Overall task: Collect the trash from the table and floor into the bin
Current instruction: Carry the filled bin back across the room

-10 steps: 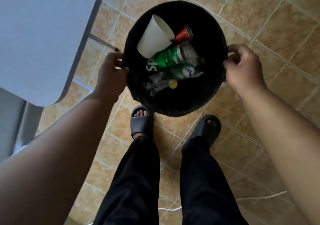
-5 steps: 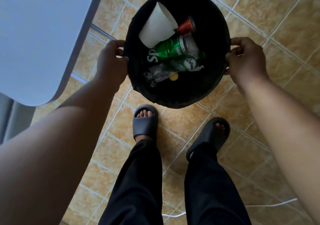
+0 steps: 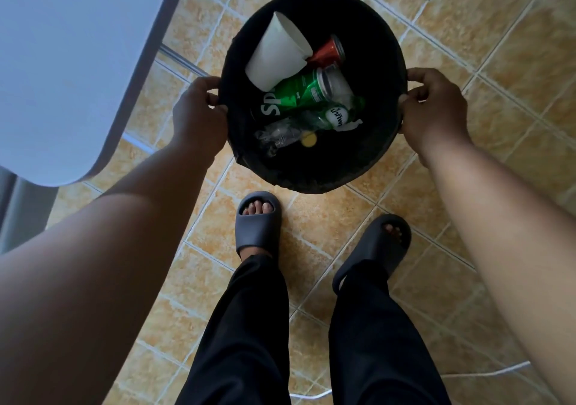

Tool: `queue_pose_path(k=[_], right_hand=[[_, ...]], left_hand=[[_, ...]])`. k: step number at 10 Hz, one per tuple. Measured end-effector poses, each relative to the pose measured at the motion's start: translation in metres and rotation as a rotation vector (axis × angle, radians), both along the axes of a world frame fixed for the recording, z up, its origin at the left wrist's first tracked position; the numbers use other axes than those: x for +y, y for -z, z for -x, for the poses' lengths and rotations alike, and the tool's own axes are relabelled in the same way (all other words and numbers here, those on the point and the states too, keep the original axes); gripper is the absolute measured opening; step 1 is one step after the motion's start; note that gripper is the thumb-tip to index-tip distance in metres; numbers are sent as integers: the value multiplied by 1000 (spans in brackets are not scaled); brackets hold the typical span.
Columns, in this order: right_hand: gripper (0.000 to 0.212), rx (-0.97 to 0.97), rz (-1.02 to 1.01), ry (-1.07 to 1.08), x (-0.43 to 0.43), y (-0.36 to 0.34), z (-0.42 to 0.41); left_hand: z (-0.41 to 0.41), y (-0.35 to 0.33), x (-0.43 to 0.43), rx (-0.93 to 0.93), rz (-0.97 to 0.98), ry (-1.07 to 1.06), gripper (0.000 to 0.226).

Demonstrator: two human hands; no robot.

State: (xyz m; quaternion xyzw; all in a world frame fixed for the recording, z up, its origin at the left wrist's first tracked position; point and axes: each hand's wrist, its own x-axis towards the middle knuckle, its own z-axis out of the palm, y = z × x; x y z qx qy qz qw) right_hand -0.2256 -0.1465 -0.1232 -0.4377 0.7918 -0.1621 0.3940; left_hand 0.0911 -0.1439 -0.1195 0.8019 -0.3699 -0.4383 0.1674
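Hands, left and right, grip opposite sides of bin rim.

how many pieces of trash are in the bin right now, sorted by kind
Paper cup: 1
Drink cans: 2, one green can and one red can
Clear plastic bottle: 1
Total: 4 pieces visible in the black bin

Only two bits of lettering can be read, both down in the black bin at the upper middle of the frame. The green can lying on its side shows white letters "Sp", the rest of the word tucked under the white paper cup. Just right of it, the crushed clear bottle carries a white label with Thai script, too small to make out.
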Motion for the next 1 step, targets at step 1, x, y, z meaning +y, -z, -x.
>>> queue_pose_path(k=[1], right_hand=[[37,7,-15,-13,4,-7,-4]], left_hand=[[2,-6,4,-78,-22,74,42]])
